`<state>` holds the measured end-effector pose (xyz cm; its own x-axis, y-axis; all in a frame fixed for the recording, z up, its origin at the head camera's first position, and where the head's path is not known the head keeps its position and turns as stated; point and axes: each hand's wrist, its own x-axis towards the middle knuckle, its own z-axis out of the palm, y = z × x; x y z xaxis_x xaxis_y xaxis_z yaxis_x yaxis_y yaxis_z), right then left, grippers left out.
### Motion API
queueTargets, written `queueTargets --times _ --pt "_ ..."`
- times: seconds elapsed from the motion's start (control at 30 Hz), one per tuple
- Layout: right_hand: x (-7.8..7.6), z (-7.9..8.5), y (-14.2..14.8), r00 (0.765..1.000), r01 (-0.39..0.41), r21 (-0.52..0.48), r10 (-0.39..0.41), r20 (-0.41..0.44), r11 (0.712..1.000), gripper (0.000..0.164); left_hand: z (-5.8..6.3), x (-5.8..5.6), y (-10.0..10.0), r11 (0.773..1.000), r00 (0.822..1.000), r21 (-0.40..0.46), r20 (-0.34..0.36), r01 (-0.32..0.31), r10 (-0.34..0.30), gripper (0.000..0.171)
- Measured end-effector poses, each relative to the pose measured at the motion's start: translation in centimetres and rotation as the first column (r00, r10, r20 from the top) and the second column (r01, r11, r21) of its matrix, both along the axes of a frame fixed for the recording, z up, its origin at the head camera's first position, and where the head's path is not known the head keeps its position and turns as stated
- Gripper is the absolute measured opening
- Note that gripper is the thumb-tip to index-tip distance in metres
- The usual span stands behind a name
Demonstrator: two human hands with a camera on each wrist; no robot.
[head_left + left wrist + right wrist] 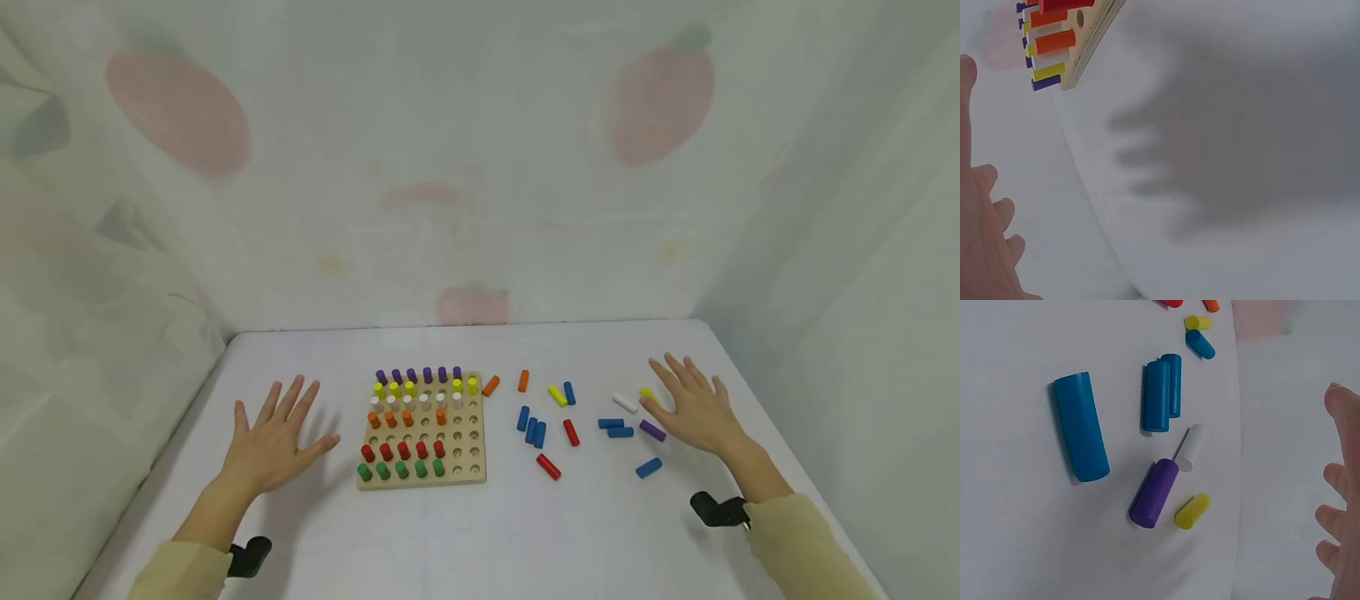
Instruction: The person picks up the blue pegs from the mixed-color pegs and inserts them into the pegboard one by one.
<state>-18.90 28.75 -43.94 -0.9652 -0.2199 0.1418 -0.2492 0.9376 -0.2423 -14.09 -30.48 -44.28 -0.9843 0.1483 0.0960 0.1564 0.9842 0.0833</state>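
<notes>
A wooden pegboard [471, 477] stands left of centre on the table, with rows of purple, yellow, white, orange, red and green pegs upright in its holes; several holes on its right side hold no peg. My left hand [272, 450] hovers to the left of the board, fingers spread, holding nothing. On the right, my right hand [696, 408] is likewise spread out above the table, nearest to a purple peg [1154, 494], a yellow peg [1193, 511] and a white peg [1192, 448]. A blue peg [1082, 427] lies closer to the front.
Loose pegs lie between the board and my right hand, among them a red peg [548, 467], an orange peg [523, 381] and several blue ones. The white table [450, 550] is bordered by pale curtains [480, 167] at the back and sides.
</notes>
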Motion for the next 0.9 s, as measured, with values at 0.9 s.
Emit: queueTargets --times 0.9 --pt "-0.3 -1.3 -2.6 0.988 -0.072 -0.122 0.054 -0.148 0.99 0.061 -2.6 1.5 0.8 0.981 0.995 0.182 -0.095 0.06 -0.043 0.089"
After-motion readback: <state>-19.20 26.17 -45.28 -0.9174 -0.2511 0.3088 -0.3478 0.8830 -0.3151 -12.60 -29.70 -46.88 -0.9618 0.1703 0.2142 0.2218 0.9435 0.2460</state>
